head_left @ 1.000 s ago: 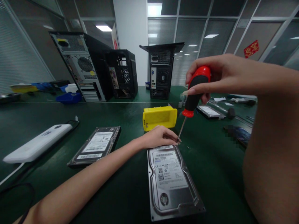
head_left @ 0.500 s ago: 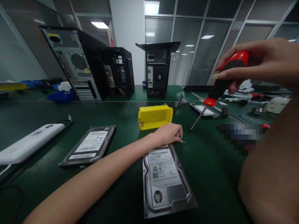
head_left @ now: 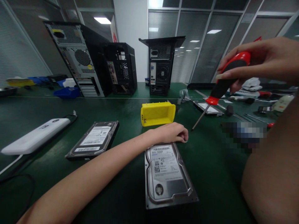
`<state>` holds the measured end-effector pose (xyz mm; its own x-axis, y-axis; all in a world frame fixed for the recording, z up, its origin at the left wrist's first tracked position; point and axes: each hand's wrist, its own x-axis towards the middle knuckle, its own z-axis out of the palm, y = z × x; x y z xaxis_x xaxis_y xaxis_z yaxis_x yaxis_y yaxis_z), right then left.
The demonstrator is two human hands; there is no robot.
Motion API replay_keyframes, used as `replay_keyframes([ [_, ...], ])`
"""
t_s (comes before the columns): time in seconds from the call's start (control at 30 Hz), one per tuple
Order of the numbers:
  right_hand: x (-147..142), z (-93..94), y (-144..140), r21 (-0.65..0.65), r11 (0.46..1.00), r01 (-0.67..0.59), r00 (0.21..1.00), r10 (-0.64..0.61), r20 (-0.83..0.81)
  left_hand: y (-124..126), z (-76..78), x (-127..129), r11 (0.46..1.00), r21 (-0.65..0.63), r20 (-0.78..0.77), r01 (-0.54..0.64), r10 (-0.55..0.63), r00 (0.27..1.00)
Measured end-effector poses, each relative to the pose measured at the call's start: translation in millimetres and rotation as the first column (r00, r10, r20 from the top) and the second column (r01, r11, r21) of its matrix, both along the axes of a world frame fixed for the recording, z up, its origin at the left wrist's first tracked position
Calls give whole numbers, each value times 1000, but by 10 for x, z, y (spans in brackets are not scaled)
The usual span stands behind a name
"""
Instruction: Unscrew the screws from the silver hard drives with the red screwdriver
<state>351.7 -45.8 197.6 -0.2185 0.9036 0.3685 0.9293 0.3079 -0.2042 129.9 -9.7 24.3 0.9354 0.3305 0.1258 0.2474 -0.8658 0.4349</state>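
A silver hard drive (head_left: 167, 174) lies label up on the green table in front of me. My left hand (head_left: 171, 132) rests at its far edge, fingers curled and pinched together near the drive's far right corner, perhaps on a tiny screw that I cannot make out. My right hand (head_left: 259, 60) is raised at the upper right and grips a screwdriver (head_left: 220, 85) with a red and black handle. Its metal tip points down and left, in the air to the right of my left hand. A yellow plastic bin (head_left: 157, 114) stands just beyond my left hand.
A second hard drive (head_left: 93, 139) lies to the left, next to a white box (head_left: 35, 140) with a cable. Another drive (head_left: 207, 108) and tools lie at the right. Three computer cases (head_left: 77, 59) (head_left: 122, 68) (head_left: 161, 67) stand at the back. Blue bins (head_left: 66, 92) sit far left.
The screwdriver has lifted off the drive's far corner and swung up to the right. My left hand's fingers have curled in at that corner.
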Motion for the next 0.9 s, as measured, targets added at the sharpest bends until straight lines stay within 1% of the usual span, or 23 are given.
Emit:
replay_keyframes([
  [0.1, -55, 14, -9, -53, 998, -42, 999, 43, 23, -29, 37, -2, 994, 99, -19, 41, -39, 999],
  [0.17, -123, 8, -26, -53, 997, -62, 997, 64, 35, -54, 59, 9, 983, 173, -46, 64, -57, 997],
  [0.2, -163, 2, -36, -55, 996, -69, 997, 71, 41, -65, 66, 15, 979, 190, -53, 66, -57, 997],
  [0.33, -309, -30, -56, -76, 993, -95, 994, 99, 41, -68, 56, 0, 988, 152, 1, 0, 0, 1000],
  [0.47, -384, -43, -24, -135, 975, -177, 983, 182, 29, -10, 10, -146, 991, 99, 90, -92, 84, 992],
  [0.57, -438, -39, -14, -131, 972, -194, 979, 200, 40, -6, -30, -337, 983, 35, 179, -178, 169, 969],
  [0.63, -494, -36, -34, -118, 969, -218, 974, 224, 39, -40, -64, -465, 953, -145, 265, -265, 296, 918],
  [0.7, -567, -41, -67, -104, 962, -253, 966, 256, 22, -89, -101, -561, 907, -282, 282, -312, 389, 877],
  [0.73, -606, -46, -84, -95, 959, -268, 963, 270, 13, -112, -117, -592, 885, -338, 273, -321, 418, 866],
  [0.8, -680, -61, -106, -77, 952, -295, 955, 296, 1, -147, -137, -615, 849, -423, 245, -317, 444, 862],
  [0.9, -760, -85, -102, -77, 941, -329, 944, 331, 3, -161, -133, -583, 824, -475, 216, -307, 448, 867],
])
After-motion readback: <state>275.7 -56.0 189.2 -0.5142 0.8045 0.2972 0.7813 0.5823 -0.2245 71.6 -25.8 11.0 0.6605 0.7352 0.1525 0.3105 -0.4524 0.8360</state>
